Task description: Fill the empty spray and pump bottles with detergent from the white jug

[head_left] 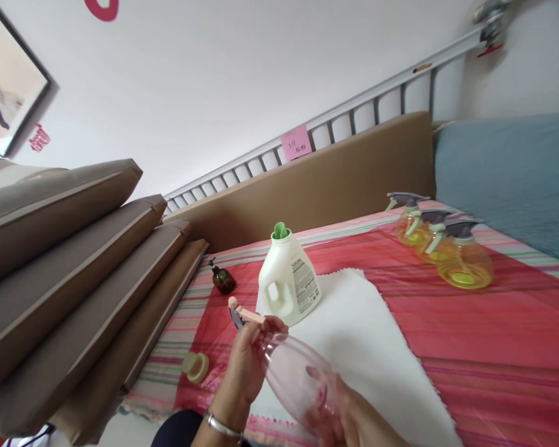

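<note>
My left hand (pixel 245 366) is closed round the neck of a clear pink spray bottle (pixel 293 379), just under its peach trigger head (pixel 243 313). My right hand (pixel 354 416) cups the bottle's round body from below, fingers wrapped on it. The bottle lies tilted, its head pointing up and to the left. Just behind it a white detergent jug (pixel 289 279) with an open green spout stands on a white cloth (pixel 368 335). A loose cream cap (pixel 195 366) lies to the left on the striped cover.
A red striped cover (pixel 470 335) spreads over the surface. Three yellow spray bottles (pixel 447 248) stand at the back right. A small brown pump bottle (pixel 222 279) sits near stacked brown cushions (pixel 74 273). A tan headboard (pixel 317 180) and blue fabric (pixel 507 174) lie behind.
</note>
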The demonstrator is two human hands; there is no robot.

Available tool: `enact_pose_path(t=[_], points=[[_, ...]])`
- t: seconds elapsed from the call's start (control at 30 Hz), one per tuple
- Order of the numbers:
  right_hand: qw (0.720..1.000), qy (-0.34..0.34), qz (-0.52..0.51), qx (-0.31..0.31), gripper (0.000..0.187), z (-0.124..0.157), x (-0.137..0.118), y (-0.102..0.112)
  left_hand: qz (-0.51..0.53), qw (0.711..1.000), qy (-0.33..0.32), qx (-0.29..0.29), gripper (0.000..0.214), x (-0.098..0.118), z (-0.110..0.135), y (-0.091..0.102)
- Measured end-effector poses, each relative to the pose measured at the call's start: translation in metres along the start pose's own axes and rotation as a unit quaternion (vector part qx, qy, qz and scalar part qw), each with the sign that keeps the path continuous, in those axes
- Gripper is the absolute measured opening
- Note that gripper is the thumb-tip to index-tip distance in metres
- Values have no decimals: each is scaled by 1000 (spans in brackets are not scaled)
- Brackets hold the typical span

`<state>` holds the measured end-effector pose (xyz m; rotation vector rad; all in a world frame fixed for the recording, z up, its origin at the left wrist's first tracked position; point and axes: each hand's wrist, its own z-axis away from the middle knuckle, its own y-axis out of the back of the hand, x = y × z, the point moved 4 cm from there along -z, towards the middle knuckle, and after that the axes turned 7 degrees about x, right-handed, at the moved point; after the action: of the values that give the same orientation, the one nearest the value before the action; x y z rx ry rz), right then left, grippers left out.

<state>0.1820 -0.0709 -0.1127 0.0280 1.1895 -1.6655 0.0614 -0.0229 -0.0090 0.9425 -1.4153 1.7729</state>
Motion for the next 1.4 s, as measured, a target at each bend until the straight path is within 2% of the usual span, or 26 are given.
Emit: enact_pose_path(t=[0.07,0.2,0.3,0.37,0.4,0.5,0.57,0.67,0.73,0.8,0.9,0.97,1.07,1.1,1.17,1.23,1.27,1.33,1.4], points=[[997,-58,-46,-3,85,7,-2,-3,-7,1000,4,-2,15,-3,0,0],[998,-20,-55,-5,81,21,-11,-10,2,1000,-10,24,15,-6,-2,2],[997,61,-37,-11,101,24,-14,-12,-7,999,-38,26,10,-3,-4,3],[996,87,-14,-26,115,23,-12,-11,-20,999,-44,14,9,1,-3,1],[995,88,-8,-37,115,22,-9,-9,-23,999,-40,6,9,2,-2,0],[994,65,-28,-77,90,14,2,-2,-28,999,-18,4,11,5,2,-3],[994,44,-56,-83,75,7,7,2,-29,999,-9,17,14,6,3,-2],[994,73,-56,-52,70,-2,7,5,-13,999,-17,25,18,6,4,1],[991,132,-24,-11,77,-7,2,5,1,999,-27,30,17,5,3,3],[982,185,18,14,93,-9,-2,4,4,999,-38,34,15,4,1,3],[973,224,55,4,118,-6,-5,1,-10,999,-42,31,15,3,1,0],[981,189,34,-4,109,-2,-4,2,-25,999,-36,17,16,4,2,-4],[997,55,-56,-24,66,4,-1,4,-35,999,-30,-20,16,4,4,-10],[996,13,-78,-43,59,5,-1,3,-35,999,-28,-31,18,4,5,-11],[991,-55,-83,-87,64,6,0,-1,-33,998,-21,-40,22,2,4,-10],[990,-81,-70,-97,70,4,0,-2,-25,999,-18,-33,23,-1,3,-6],[992,-68,-69,-85,70,2,-1,-2,-20,999,-23,-25,22,-1,2,-5],[997,12,-62,-51,77,-2,-5,0,-10,999,-43,-4,21,-1,0,-1],[994,97,-28,-30,99,-3,-7,1,-15,998,-55,10,21,0,-1,0]])
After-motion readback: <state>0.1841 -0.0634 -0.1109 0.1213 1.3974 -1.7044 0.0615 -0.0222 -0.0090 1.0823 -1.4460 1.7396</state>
